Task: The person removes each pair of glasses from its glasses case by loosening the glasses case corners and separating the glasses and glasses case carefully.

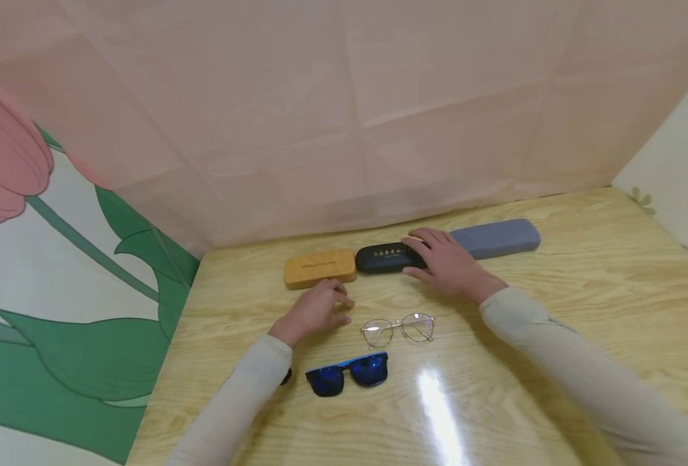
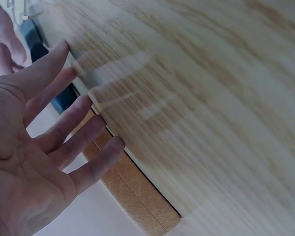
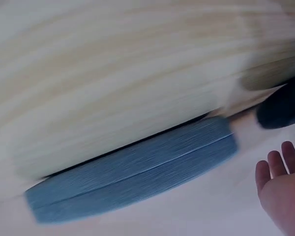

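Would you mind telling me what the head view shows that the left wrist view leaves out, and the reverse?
Only the head view shows the wire-framed glasses, the blue sunglasses, the grey-blue case and the right hand resting on the black case. Only the left wrist view shows the left hand from the palm side, fingers spread and straight. Both show the tan case and the wooden table.

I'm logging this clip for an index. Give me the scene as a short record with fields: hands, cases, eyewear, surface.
left hand: left hand, fingers straight, just in front of the tan rectangular glasses case
right hand: right hand resting on the black oval glasses case
other case: grey-blue long glasses case, at the right end of the row
eyewear: thin wire-framed clear glasses; blue-lensed dark sunglasses nearer the person
surface: light wood-grain table
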Demonstrator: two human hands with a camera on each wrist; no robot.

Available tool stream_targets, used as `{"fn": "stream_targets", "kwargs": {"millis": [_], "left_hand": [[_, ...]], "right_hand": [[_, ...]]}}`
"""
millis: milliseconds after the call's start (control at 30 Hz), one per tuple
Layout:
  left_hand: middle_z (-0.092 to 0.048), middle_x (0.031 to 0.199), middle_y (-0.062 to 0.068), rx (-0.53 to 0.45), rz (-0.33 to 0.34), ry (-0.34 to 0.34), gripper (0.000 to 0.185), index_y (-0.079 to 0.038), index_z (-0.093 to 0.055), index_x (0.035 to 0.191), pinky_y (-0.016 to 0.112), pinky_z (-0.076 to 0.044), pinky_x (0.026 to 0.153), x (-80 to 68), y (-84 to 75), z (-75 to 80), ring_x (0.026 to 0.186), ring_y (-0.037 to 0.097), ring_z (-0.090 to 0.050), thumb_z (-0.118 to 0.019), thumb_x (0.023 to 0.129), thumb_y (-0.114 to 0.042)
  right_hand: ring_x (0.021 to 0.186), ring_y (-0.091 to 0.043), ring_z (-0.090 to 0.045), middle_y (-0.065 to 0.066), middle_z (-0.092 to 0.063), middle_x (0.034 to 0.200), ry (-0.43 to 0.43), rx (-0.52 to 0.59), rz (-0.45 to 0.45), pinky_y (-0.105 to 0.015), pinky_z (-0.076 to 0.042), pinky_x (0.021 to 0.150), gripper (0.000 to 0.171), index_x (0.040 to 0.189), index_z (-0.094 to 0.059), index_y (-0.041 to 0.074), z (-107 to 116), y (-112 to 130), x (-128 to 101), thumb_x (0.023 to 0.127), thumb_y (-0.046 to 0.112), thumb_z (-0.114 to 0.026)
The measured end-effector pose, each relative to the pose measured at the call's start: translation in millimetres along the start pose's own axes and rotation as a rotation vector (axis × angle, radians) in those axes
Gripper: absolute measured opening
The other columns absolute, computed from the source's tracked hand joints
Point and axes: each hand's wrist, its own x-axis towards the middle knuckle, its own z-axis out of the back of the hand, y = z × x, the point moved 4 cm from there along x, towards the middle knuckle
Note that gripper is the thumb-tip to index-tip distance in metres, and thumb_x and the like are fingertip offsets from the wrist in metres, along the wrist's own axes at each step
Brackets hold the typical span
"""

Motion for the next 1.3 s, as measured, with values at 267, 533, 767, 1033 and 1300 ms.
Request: {"fn": "stream_targets", "kwargs": {"millis": [267, 533, 767, 1033, 1300], "left_hand": [[-0.063, 0.125, 0.005, 0.010, 0.002, -0.006, 0.032, -0.016, -0.076, 0.114, 0.037, -0.048, 0.105, 1.6, 0.1, 0.4, 0.118, 0.021, -0.056, -0.079, 0.085, -0.030], [-0.064, 0.128, 0.006, 0.042, -0.018, -0.003, 0.032, -0.015, -0.076, 0.113, 0.038, -0.046, 0.108, 4.5, -1.1, 0.3, 0.120, 0.023, -0.057, -0.080, 0.085, -0.029], [-0.063, 0.132, 0.005, 0.053, -0.008, 0.001, 0.033, -0.016, -0.076, 0.115, 0.039, -0.045, 0.109, 7.6, -2.1, -1.6, 0.124, 0.023, -0.057, -0.079, 0.085, -0.030], [-0.063, 0.132, 0.002, 0.034, 0.003, 0.004, 0.033, -0.019, -0.076, 0.115, 0.037, -0.045, 0.110, 7.9, 1.0, -1.8, 0.124, 0.021, -0.057, -0.079, 0.085, -0.033], [-0.063, 0.132, 0.002, 0.046, -0.010, 0.001, 0.035, -0.020, -0.075, 0.116, 0.039, -0.046, 0.108, 6.7, 1.7, -1.3, 0.124, 0.022, -0.056, -0.078, 0.085, -0.035]], "right_hand": [[0.143, -0.038, -0.029, -0.015, -0.037, 0.153, -0.054, 0.009, -0.093, -0.064, -0.024, 0.110, 0.056, 0.148, -0.043, 0.014, 11.8, -48.0, -24.5, 0.100, 0.041, -0.054], [0.139, -0.047, -0.029, -0.024, -0.034, 0.152, -0.010, 0.029, -0.220, -0.069, -0.020, 0.105, 0.071, 0.150, -0.037, 0.010, 28.4, -94.2, -49.6, 0.086, 0.024, -0.065], [0.142, -0.048, -0.024, -0.024, -0.031, 0.156, 0.016, 0.084, -0.259, -0.070, -0.016, 0.100, 0.073, 0.153, -0.034, 0.016, 36.3, -119.4, -63.1, 0.089, 0.024, -0.068], [0.139, -0.047, -0.033, -0.021, -0.037, 0.156, 0.059, 0.060, -0.253, -0.065, -0.023, 0.099, 0.064, 0.150, -0.044, 0.014, 42.2, -122.0, -69.1, 0.091, 0.029, -0.066], [0.137, -0.047, -0.038, -0.021, -0.041, 0.154, 0.061, 0.033, -0.259, -0.065, -0.027, 0.098, 0.065, 0.147, -0.049, 0.014, 44.9, -117.0, -71.1, 0.088, 0.031, -0.070]]}}
